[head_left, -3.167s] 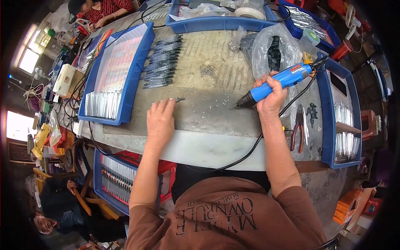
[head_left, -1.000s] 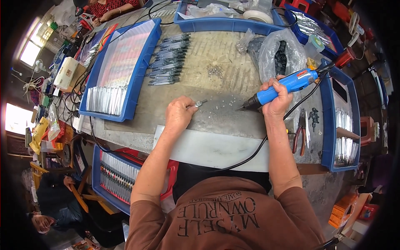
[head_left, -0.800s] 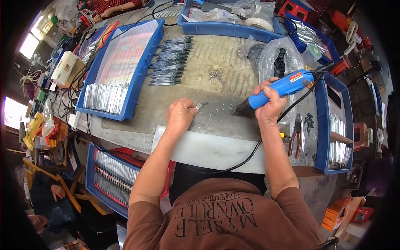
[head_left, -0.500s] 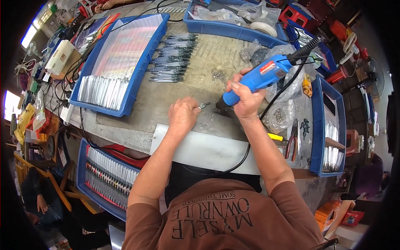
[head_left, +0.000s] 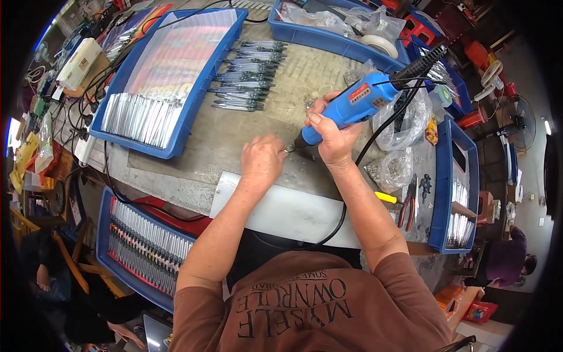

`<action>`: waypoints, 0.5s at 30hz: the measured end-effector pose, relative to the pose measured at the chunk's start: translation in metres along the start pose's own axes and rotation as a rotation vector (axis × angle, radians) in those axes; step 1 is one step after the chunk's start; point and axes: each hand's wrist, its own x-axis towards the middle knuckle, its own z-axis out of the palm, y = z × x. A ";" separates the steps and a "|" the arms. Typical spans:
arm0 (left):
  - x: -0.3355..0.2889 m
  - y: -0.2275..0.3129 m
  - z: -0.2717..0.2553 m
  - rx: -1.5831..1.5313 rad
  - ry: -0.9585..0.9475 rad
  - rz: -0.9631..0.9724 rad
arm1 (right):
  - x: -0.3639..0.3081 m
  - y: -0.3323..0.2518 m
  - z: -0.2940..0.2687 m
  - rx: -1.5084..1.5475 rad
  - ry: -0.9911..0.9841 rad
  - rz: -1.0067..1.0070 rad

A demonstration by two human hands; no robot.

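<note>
Blue power screwdriver point(head_left: 355, 108) at 1–2 o'clock from view centre, nose pointing to 8, right hand point(head_left: 338, 141) wrapped round its lower body. Left hand point(head_left: 262, 159) just off centre at 10–11 o'clock, fingertips pinching; red-handled pliers point(head_left: 410, 200) lie out at 3–4 o'clock. Smallest: grey part point(head_left: 290, 149) between the left fingertips, right by the screwdriver's nose, contact unclear.

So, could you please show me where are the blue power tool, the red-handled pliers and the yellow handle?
Blue power tool point(head_left: 352, 108): head view, on the middle of its body.
Red-handled pliers point(head_left: 404, 210): head view, on one red handle.
Yellow handle point(head_left: 385, 197): head view, on the middle of its length.
</note>
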 end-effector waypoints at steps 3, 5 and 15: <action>0.000 0.000 0.000 -0.008 0.000 0.001 | 0.000 0.000 -0.001 0.007 0.010 -0.004; 0.000 -0.001 0.001 -0.004 -0.002 0.003 | 0.000 0.001 -0.002 0.005 0.021 0.010; 0.000 -0.002 0.002 -0.020 0.002 0.007 | 0.000 0.000 0.000 0.011 0.014 -0.019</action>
